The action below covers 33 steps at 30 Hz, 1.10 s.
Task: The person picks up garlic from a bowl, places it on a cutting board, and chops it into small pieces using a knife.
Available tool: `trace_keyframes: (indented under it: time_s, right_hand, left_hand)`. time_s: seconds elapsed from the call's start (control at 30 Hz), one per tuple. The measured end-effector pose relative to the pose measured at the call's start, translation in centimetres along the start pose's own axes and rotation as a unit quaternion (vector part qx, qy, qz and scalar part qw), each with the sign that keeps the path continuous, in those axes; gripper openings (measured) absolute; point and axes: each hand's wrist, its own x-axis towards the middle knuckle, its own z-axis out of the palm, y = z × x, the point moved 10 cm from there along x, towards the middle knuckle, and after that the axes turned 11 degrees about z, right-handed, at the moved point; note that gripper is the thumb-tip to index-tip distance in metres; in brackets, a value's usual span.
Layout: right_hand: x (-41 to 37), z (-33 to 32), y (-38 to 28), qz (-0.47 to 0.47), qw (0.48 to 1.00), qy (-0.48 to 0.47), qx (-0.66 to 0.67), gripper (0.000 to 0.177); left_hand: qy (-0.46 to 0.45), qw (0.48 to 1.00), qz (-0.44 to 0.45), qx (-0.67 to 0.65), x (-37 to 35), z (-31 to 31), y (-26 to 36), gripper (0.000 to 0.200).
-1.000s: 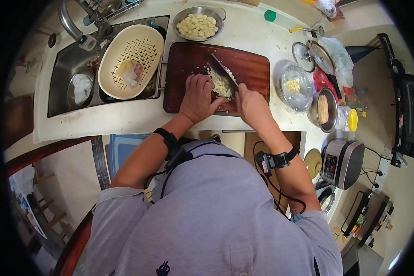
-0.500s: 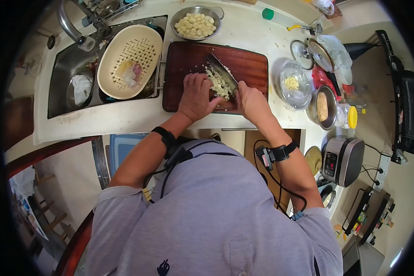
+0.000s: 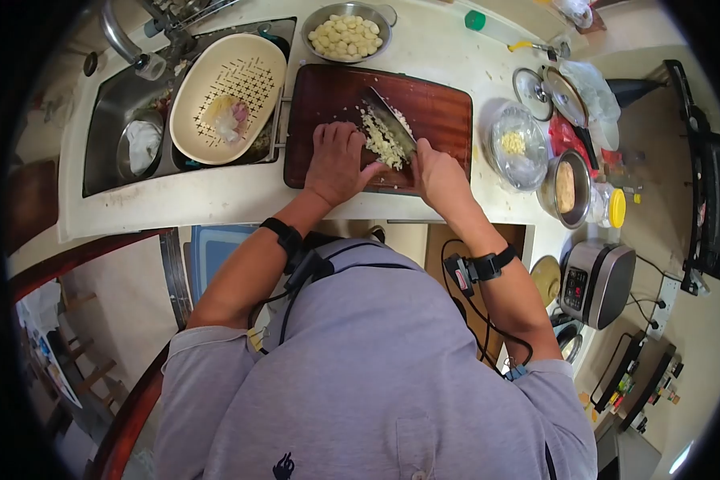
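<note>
A kitchen knife (image 3: 395,128) lies slanted over a reddish-brown cutting board (image 3: 440,104), its tip pointing away from me to the left. My right hand (image 3: 442,178) is closed around the handle. Along the blade's left side spreads a pile of chopped pale pieces that look like garlic (image 3: 382,144), and a few bits lie on its right. My left hand (image 3: 335,162) rests on the board left of the pile, holding nothing, with its fingers stretched forward and the thumb out toward the pile's near end.
Behind the board stands a metal bowl of peeled cloves (image 3: 345,37). A cream colander (image 3: 188,104) sits over the sink (image 3: 104,144) at left. To the right are a plastic-lined bowl (image 3: 514,164), a steel bowl (image 3: 546,192), pot lids (image 3: 530,92) and a cooker (image 3: 596,280).
The view has shifted slightly, so the board sits a little higher. Both hands and the knife keep nearly the same place on the board.
</note>
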Motion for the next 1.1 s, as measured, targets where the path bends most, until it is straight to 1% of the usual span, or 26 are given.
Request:
trace_keyframes:
  time_s: [0.13,0.23,0.33,0.43,0.53,0.63,0.73,0.87,0.93,1.03,1.1]
  right_hand:
    - [0.9,-0.5,0.2,-0.008,1.0,-0.005,0.009,0.02]
    - [0.9,0.5,0.5,-0.001,1.0,0.006,0.024,0.02]
    - [1.0,-0.1,0.2,-0.025,0.999,0.014,0.02,0.02]
    - [0.3,-1.5,-0.6,-0.012,1.0,0.011,0.019,0.019]
    - [-0.6,-0.6,-1.0,-0.018,1.0,-0.01,0.001,0.02]
    - [-0.2,0.4,-0.7,-0.012,1.0,-0.009,0.009,0.021]
    - [0.1,-0.3,-0.6,-0.022,1.0,-0.007,0.01,0.02]
    - [-0.5,-0.7,-0.7,-0.004,1.0,-0.013,0.002,0.02]
    - [-0.6,0.3,-0.5,-0.009,1.0,-0.007,0.012,0.019]
    - [-0.4,0.3,-0.8,-0.014,1.0,-0.009,0.022,0.019]
    - [-0.5,-0.5,-1.0,-0.01,1.0,-0.002,0.022,0.019]
  left_hand:
    - [0.007,1.0,-0.004,0.012,0.2,-0.3,-0.4,0.06]
    - [0.013,1.0,-0.002,0.024,0.0,-0.4,-0.3,0.058]
    - [0.02,1.0,-0.007,0.015,0.1,-0.6,-0.4,0.056]
    - [0.03,1.0,0.005,-0.001,0.0,-0.9,-0.3,0.056]
    - [0.027,1.0,0.002,-0.009,0.0,-1.0,-0.2,0.056]
    - [0.021,1.0,0.006,-0.017,0.0,-0.7,-0.3,0.057]
    - [0.014,1.0,-0.002,0.013,0.1,-0.6,-0.3,0.054]
    - [0.03,1.0,0.001,-0.004,0.0,-0.9,-0.4,0.051]
    - [0.035,0.999,0.007,-0.009,0.2,-1.0,-0.3,0.05]
    - [0.019,1.0,-0.002,-0.013,0.1,-0.9,-0.4,0.046]
    - [0.049,0.998,-0.006,-0.032,0.1,-1.0,-0.7,0.039]
